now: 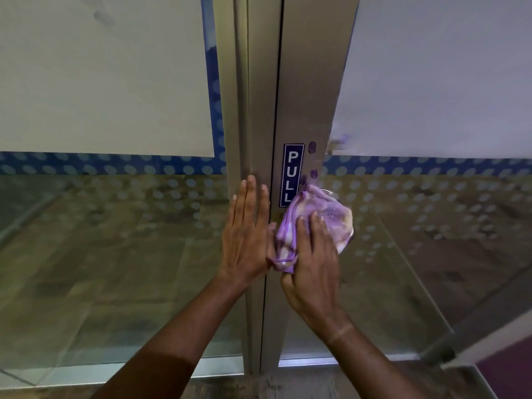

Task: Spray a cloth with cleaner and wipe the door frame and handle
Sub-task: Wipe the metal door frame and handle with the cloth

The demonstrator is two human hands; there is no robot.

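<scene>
A grey metal door frame (305,82) runs down the middle of the view, with a blue PULL sign (292,174) on it. My right hand (312,260) presses a bunched purple cloth (319,214) against the frame just below the sign. The cloth covers the door handle, of which only a thin metal edge (328,192) shows. My left hand (247,231) lies flat with fingers straight on the neighbouring frame post (239,110), touching the cloth's left edge. No spray bottle is in view.
Glass panels with a blue dotted band (109,165) stand left and right of the frame. White frosted film (100,82) covers their upper parts. Tiled floor shows through the lower glass. A dark gap (277,96) runs between post and door.
</scene>
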